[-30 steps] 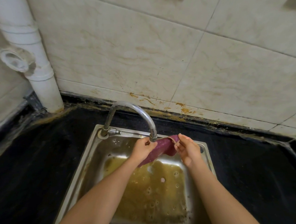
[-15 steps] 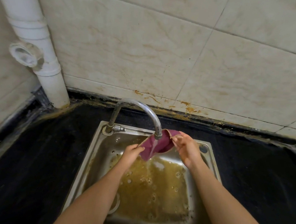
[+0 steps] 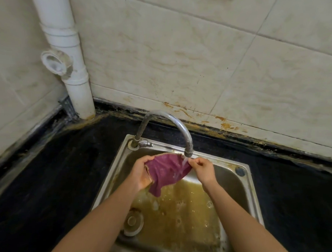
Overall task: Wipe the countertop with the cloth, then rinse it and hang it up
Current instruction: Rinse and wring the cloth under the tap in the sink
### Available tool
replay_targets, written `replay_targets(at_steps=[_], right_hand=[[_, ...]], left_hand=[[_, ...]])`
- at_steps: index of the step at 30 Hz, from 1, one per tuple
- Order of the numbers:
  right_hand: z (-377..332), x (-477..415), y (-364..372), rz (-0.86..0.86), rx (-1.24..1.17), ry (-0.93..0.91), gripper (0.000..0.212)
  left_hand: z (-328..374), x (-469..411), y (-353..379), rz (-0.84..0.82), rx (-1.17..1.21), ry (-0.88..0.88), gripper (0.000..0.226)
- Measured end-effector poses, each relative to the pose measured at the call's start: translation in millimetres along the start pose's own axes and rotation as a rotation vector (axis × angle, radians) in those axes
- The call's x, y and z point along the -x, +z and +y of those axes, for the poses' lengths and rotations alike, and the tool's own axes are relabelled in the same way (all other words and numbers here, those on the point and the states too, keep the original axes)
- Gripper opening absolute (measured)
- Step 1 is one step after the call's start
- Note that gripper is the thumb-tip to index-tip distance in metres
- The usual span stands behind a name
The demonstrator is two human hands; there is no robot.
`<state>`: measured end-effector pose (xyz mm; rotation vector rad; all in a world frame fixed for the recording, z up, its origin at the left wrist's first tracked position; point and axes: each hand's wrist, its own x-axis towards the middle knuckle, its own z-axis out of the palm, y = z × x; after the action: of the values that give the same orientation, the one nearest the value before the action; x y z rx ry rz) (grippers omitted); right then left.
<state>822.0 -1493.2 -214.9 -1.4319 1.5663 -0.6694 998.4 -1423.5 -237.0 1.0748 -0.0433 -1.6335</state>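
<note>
One cloth (image 3: 167, 171). Two hands: one left hand (image 3: 139, 172) and one right hand (image 3: 203, 170). One tap (image 3: 188, 143), with one stream of water (image 3: 185, 161). One sink (image 3: 227, 177), with one drain strainer (image 3: 132, 221) inside and one capped hole (image 3: 240, 171) on its rim. One white pipe (image 3: 70, 52) bearing one round cap (image 3: 55, 62). One black table (image 3: 46, 178).

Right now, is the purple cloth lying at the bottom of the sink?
No, the left hand and right hand hold the cloth stretched under the faucet, above the water in the sink.
</note>
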Motion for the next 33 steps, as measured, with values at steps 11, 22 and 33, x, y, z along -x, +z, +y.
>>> replay_targets(at_steps=[11,22,33], right_hand=[[-23.6,14.0,27.8,-0.219,-0.653,0.208,0.012],[16.9,32.2,33.1,-0.187,-0.802,0.684,0.042],[-6.7,20.7,40.5,-0.009,-0.459,0.151,0.021]], left_hand=[[-12.0,-1.0,28.2,0.093,-0.070,-0.001,0.025],[-23.8,-2.4,63.2,0.008,0.404,-0.041,0.020],[-31.9,-25.5,57.2,0.204,-0.086,0.081,0.023]])
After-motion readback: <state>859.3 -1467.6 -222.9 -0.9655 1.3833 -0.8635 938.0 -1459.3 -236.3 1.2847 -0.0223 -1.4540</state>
